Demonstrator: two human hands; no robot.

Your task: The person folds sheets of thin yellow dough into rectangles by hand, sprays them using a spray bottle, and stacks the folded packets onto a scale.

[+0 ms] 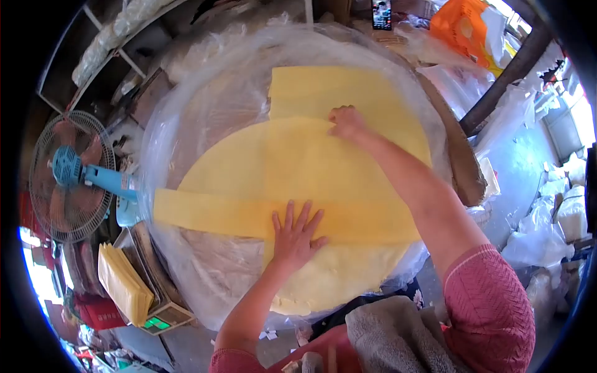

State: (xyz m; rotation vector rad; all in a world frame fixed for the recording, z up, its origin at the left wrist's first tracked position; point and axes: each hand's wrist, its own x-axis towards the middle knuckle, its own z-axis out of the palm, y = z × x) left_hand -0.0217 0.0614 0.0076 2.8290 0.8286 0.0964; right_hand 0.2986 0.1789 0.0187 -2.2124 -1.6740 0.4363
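Note:
Thin yellow sheets lie overlapped on a round work surface wrapped in clear plastic. A large rounded yellow sheet (230, 168) spreads across the middle, with a rectangular yellow sheet (311, 81) at the far side. A yellow strip (199, 211) crosses the near part from the left. My left hand (295, 239) rests flat on the strip, fingers spread, holding nothing. Over the sheets near the far curved edge is my right hand (349, 122), its fingers curled in. Whatever those fingers pinch, if anything, is hidden.
Clear plastic film (168, 137) bunches around the rim. A fan (71, 174) stands at the left, above a stack of folded yellow sheets (124, 283) on a scale (165, 317). A phone (381, 15) and an orange bag (460, 28) are behind. A dark post (507, 78) rises at right.

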